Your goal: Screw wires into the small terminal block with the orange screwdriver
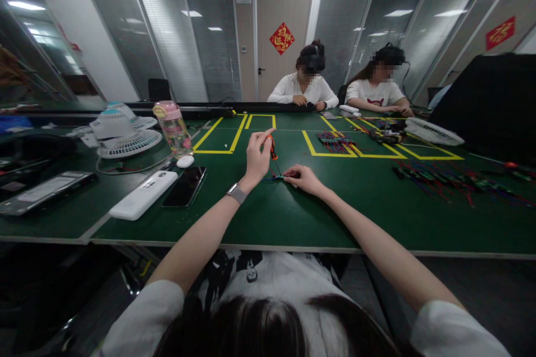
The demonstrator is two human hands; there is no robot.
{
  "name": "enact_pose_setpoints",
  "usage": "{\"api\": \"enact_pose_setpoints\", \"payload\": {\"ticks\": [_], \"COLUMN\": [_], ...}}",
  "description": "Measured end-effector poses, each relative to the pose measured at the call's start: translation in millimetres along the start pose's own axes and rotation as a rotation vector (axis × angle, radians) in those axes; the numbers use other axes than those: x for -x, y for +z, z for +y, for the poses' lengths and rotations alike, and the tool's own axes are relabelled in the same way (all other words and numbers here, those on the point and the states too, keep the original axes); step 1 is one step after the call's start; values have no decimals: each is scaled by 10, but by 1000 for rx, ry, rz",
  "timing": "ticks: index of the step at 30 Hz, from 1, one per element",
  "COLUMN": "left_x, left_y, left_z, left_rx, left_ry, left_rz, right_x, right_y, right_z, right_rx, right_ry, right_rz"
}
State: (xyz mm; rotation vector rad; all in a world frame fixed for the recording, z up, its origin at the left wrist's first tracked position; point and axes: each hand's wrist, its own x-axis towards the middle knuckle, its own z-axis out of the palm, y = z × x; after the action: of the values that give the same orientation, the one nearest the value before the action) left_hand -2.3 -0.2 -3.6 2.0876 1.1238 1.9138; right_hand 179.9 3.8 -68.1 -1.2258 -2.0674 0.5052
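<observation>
My left hand [258, 155], with a watch on its wrist, is closed around a screwdriver [273, 148] with an orange and black handle. One finger points up past the top of the handle. The thin shaft slants down to a small circuit board [278, 177] with coloured wires, low over the green table. My right hand [305, 178] pinches this board at its right side, and the fingertips cover part of it. I cannot make out whether the screwdriver's tip touches the board.
On the left are a phone [185, 186], a white power bank [144, 195], a pink-lidded bottle [172, 128] and a white fan [128, 136]. Wired boards [444, 178] lie to the right. Yellow tape [213, 152] marks the green table [251, 223]. Two people [305, 81] sit opposite.
</observation>
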Motion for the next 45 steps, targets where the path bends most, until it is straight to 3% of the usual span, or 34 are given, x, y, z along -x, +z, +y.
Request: {"api": "enact_pose_setpoints", "payload": {"ticks": [4, 10, 16, 24, 30, 35, 41, 45], "left_x": [-2, 2, 5, 11, 8, 7, -2, 2], "left_y": [11, 3, 5, -3, 10, 0, 1, -5], "left_z": [-2, -5, -10, 38, -2, 23, 12, 10], "left_rx": [61, -32, 74, -28, 58, -35, 47, -19], "left_ry": [2, -2, -11, -11, 11, -12, -11, 6], "left_rz": [-27, 2, -48, -5, -27, 1, -28, -2], "right_x": [-1, 2, 1, -4, 0, 0, 2, 2], "right_y": [-4, -1, 5, 6, -4, -9, -11, -7], "right_z": [-4, 3, 5, 12, -6, -13, -13, 3], "right_rx": [2, -3, 4, 14, 11, 8, 17, 19], "right_ry": [-3, -5, -1, -12, -7, 2, -4, -12], "right_rz": [-6, -3, 8, -3, -7, -7, -5, -2]}}
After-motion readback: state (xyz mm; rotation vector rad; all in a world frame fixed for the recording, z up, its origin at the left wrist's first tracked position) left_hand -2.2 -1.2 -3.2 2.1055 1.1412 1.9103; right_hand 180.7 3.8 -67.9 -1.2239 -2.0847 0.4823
